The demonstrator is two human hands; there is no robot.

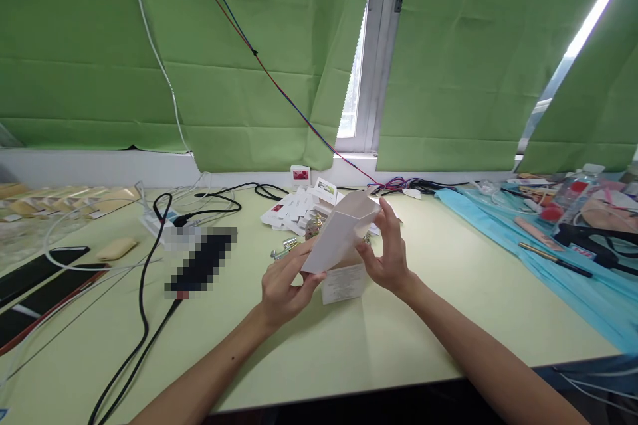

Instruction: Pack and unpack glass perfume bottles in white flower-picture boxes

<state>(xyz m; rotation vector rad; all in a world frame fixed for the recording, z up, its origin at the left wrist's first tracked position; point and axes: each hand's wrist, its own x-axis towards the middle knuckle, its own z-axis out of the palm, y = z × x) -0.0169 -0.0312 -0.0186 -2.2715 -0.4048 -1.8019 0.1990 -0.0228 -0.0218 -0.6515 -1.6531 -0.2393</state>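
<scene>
A white paper box (336,236) is held tilted above the table, its upper right end standing open with flaps out. My left hand (289,289) grips the lower left end, thumb in front and fingers behind. At the open end, my right hand (389,255) has its fingers and thumb on the flap edges. Beneath the box lies a white card or carton with small print (343,284), partly covered. Behind it is a pile of white cards (299,209), some with small pictures. Shiny metal pieces (284,249) lie beside the pile, partly hidden.
Black cables (144,279) and a power strip (159,222) lie at left, near a pixelated dark object (202,265) and dark phone-like slabs (44,305). At right, blue plastic sheeting (498,232) holds a pen (555,259) and bottles (578,192). Green curtains (249,99) hang behind.
</scene>
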